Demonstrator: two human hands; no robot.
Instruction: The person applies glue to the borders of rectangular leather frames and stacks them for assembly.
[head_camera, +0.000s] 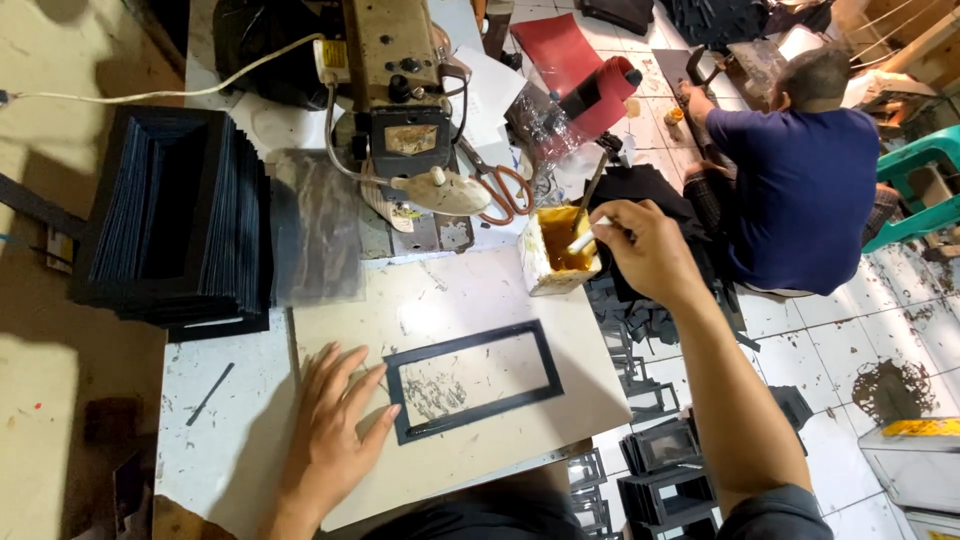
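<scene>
brush (582, 240) tip sunk in glue tub (556, 252), co-worker's hands (690, 92) mostly hidden, green chair (915, 185) cut off

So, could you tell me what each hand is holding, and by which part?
The right hand grips a brush by its handle, tip in the glue tub. The left hand holds nothing, resting flat by the black frame.

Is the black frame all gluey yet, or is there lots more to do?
Not yet, as far as I can tell. The left hand presses flat beside one black frame on the board. The right hand holds a brush in the yellow glue tub. A tall stack of frames sits at the left; whether those are done or waiting doesn't show.
</scene>
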